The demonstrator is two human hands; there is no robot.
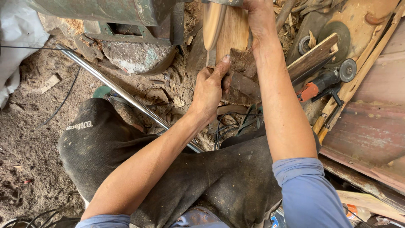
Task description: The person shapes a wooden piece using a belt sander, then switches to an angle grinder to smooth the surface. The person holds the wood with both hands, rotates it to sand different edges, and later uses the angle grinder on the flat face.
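A pale wooden piece (pixel 230 31) with a rounded, shaped edge stands at the top middle, against a green machine (pixel 105 12). My left hand (pixel 211 86) grips its lower end, thumb pressed up along the wood near a thin metal blade. My right hand (pixel 257 17) holds the upper right side of the same piece; its fingers run out of view at the top. Both forearms stretch forward over my dark trousers (pixel 202 177).
A shiny metal rod (pixel 126 95) slants across the dirt floor. An orange angle grinder (pixel 327 82) lies at the right among wooden slats (pixel 314 57) and planks. Wood shavings, cables and rusty metal scraps surround the work spot.
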